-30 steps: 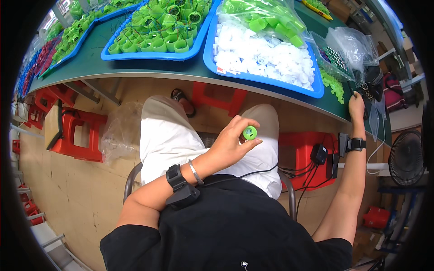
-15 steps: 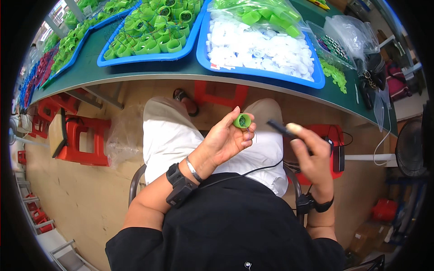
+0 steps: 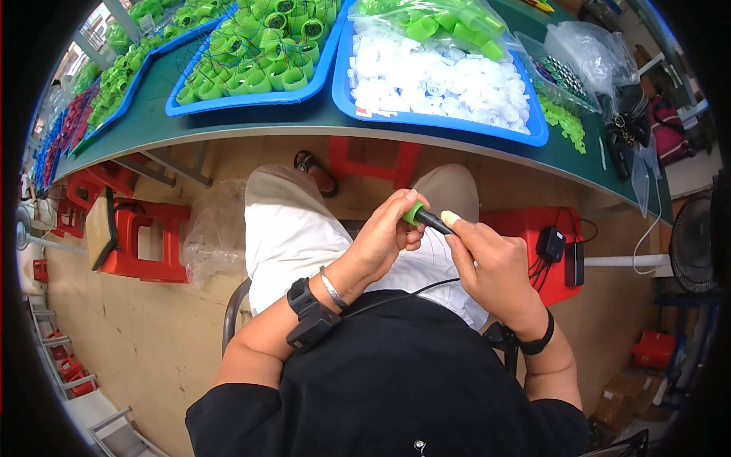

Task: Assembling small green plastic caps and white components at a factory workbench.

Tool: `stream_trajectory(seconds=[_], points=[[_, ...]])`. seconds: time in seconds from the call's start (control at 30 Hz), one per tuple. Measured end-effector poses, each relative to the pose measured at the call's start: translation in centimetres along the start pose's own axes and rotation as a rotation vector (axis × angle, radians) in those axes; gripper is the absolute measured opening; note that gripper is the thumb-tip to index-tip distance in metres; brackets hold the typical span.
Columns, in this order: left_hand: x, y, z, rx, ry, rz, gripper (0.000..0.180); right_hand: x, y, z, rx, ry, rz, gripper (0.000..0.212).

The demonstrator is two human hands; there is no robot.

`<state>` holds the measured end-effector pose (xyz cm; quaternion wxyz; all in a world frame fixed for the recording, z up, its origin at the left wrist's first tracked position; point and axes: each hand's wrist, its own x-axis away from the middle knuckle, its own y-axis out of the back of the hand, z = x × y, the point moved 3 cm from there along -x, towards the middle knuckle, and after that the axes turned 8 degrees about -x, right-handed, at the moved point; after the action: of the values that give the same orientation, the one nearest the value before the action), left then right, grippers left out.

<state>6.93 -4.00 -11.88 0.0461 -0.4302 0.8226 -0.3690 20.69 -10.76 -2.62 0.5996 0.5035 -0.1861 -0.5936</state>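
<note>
My left hand (image 3: 388, 232) is closed around a small green plastic cup (image 3: 413, 212), held on its side above my lap with its opening turned to the right. In my right hand (image 3: 491, 263) is a black rod-shaped tool (image 3: 432, 221), gripped between thumb and fingers. The tool's tip reaches into the mouth of the cup, so the tip and the cup's inside are hidden. Thin wires hang below the left fingers.
On the green table (image 3: 251, 131) ahead, one blue tray (image 3: 228, 104) holds several green cups with wires. Another blue tray (image 3: 457, 131) carries white plastic parts and a bag of green cups. A red stool (image 3: 560, 286) with black devices stands at the right, another red stool (image 3: 152, 242) at the left.
My right hand has moved left, bringing the black tool from apart into the cup's opening. The left hand has turned the cup so its mouth faces the tool.
</note>
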Motion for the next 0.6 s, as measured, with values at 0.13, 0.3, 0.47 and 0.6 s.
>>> stream_trajectory(seconds=[0.13,0.3,0.47,0.6], points=[[-0.1,0.0,0.0,-0.072,-0.002,-0.017,0.031,-0.2,-0.4,0.3,-0.015,0.022,0.024,0.022],[0.0,0.4,0.1,-0.327,-0.104,-0.233,0.03,-0.4,-1.1,0.3,0.004,0.066,-0.005,0.022],[0.1,0.8,-0.7,-0.281,-0.031,-0.237,0.026,-0.5,-2.0,0.2,0.014,0.07,-0.028,0.025],[-0.5,1.7,-1.0,-0.181,0.027,-0.228,0.033,-1.0,-2.0,-0.3,0.028,0.089,-0.042,0.027]])
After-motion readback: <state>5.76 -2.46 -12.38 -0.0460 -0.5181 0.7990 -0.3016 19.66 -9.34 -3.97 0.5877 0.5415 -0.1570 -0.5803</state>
